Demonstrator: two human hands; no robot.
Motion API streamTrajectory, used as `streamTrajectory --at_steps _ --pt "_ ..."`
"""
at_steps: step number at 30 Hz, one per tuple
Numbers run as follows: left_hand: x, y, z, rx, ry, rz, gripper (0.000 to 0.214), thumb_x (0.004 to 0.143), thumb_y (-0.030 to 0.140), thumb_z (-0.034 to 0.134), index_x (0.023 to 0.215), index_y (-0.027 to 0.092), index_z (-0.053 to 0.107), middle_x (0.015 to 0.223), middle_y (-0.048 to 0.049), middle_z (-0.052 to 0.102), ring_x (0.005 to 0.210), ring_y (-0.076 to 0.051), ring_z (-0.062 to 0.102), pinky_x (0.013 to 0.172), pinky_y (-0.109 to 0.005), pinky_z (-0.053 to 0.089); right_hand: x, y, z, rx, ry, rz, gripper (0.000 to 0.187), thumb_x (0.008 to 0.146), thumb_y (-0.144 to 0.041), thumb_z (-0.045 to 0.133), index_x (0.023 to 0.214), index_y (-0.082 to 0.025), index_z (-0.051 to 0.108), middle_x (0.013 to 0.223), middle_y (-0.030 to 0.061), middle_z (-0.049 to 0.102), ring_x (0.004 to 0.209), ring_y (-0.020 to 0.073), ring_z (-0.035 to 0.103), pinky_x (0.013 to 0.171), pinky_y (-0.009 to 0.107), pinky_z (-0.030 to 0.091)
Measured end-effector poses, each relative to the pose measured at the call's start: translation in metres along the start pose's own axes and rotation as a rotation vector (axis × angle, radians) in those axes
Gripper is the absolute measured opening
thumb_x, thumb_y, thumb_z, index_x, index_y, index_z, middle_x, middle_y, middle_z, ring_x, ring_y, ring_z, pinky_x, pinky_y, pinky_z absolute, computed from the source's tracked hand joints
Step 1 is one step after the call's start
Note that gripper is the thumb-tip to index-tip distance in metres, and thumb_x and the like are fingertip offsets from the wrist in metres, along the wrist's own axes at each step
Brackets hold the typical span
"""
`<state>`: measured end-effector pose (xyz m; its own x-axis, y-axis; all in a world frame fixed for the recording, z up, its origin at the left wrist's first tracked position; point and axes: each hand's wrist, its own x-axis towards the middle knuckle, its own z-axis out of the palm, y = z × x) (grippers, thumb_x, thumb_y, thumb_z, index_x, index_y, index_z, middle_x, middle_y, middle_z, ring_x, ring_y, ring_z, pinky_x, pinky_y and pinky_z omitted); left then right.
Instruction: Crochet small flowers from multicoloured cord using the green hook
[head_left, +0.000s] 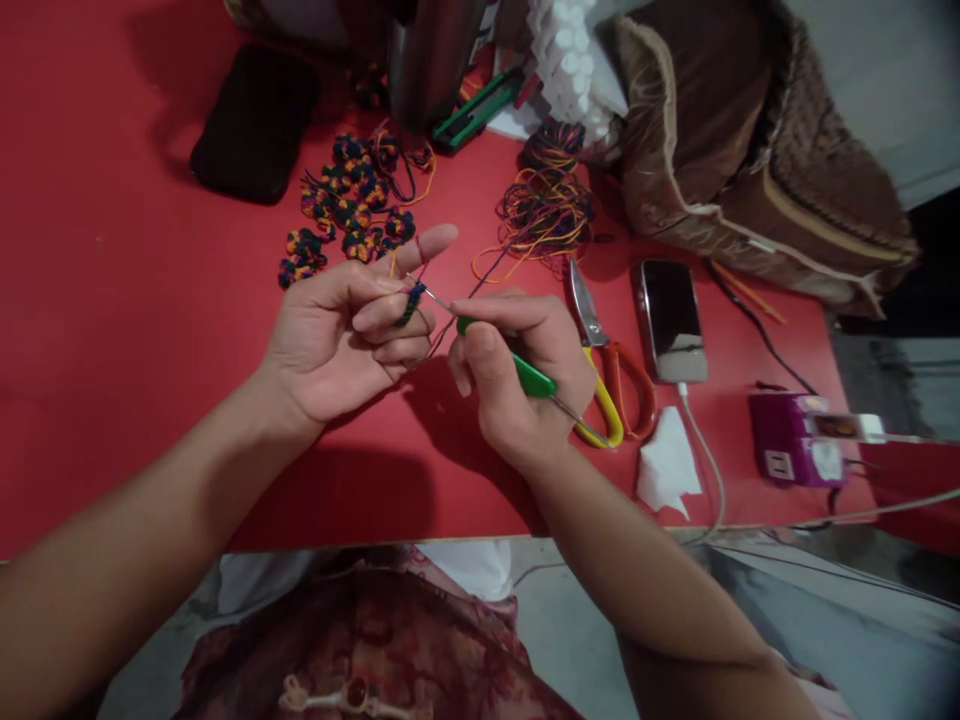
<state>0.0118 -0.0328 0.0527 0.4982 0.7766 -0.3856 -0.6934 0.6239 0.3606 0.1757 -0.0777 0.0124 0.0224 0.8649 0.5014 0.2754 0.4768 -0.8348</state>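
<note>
My left hand [337, 330] pinches a small dark crochet piece [410, 303] between thumb and fingers, its index finger stretched out with yarn looped over it. In my right hand [521, 370] is a crochet hook [534, 376] with a green handle, and its metal tip meets the top of the piece. Multicoloured yarn [544, 205] lies in a loose tangle beyond the hands, with a strand running down toward them. Several finished-looking crochet clusters [352, 195] in navy, orange and green rest behind my left hand.
Scissors [600, 350] with red and yellow handles lie beside my right hand. A plugged-in phone [671, 320], white paper [667, 465] and a purple box [795, 440] are further right. A black phone [255, 125], a green cutter [478, 112] and a brown bag [720, 150] sit at the back.
</note>
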Motion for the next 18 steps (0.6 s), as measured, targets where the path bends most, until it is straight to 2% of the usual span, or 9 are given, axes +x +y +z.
streamTrajectory --at_steps 3,6,10,14,18 --pt "0.000 0.005 0.000 -0.007 -0.005 -0.020 0.040 0.088 0.005 0.046 0.113 0.006 0.076 0.048 0.0093 0.022 0.042 -0.009 0.022 0.043 -0.019 0.027 0.002 -0.006 -0.004 0.109 0.029 0.036 0.019 0.108 -0.043 0.068 0.106 -0.027 0.078 0.083 0.0001 0.070 0.060 0.0128 0.064 0.054 0.030 0.052" --pt "0.000 0.008 0.001 -0.005 0.004 -0.052 0.041 0.083 0.005 0.046 0.110 0.005 0.076 0.048 0.0103 0.016 0.042 -0.008 0.018 0.041 -0.019 0.022 0.006 -0.011 -0.011 0.234 0.000 0.097 0.015 0.106 -0.038 0.073 0.102 -0.025 0.079 0.074 -0.0034 0.064 0.050 0.0082 0.053 0.048 0.026 0.045" --pt "0.000 0.009 0.000 0.015 -0.001 -0.148 0.041 0.076 0.006 0.048 0.107 0.006 0.075 0.048 0.0111 0.013 0.043 -0.008 0.012 0.041 -0.018 0.017 0.013 -0.011 -0.019 0.340 -0.039 0.213 0.023 0.102 -0.045 0.076 0.093 -0.024 0.078 0.061 -0.0063 0.054 0.042 0.0071 0.039 0.040 0.024 0.034" --pt "0.000 0.009 -0.005 0.012 -0.035 -0.239 0.044 0.068 0.009 0.054 0.108 0.009 0.073 0.048 0.0112 0.015 0.043 -0.008 0.015 0.041 -0.018 0.017 0.022 -0.007 -0.023 0.463 -0.083 0.296 0.031 0.097 -0.050 0.080 0.084 -0.022 0.076 0.054 -0.0070 0.048 0.041 0.0071 0.035 0.037 0.023 0.026" --pt "0.001 0.008 -0.008 0.004 -0.018 -0.256 0.038 0.069 0.008 0.055 0.103 0.011 0.073 0.044 0.0102 0.019 0.041 -0.008 0.018 0.041 -0.018 0.018 0.026 -0.004 -0.025 0.561 -0.174 0.376 0.034 0.094 -0.053 0.082 0.084 -0.022 0.074 0.054 -0.0081 0.047 0.039 0.0059 0.031 0.035 0.022 0.026"
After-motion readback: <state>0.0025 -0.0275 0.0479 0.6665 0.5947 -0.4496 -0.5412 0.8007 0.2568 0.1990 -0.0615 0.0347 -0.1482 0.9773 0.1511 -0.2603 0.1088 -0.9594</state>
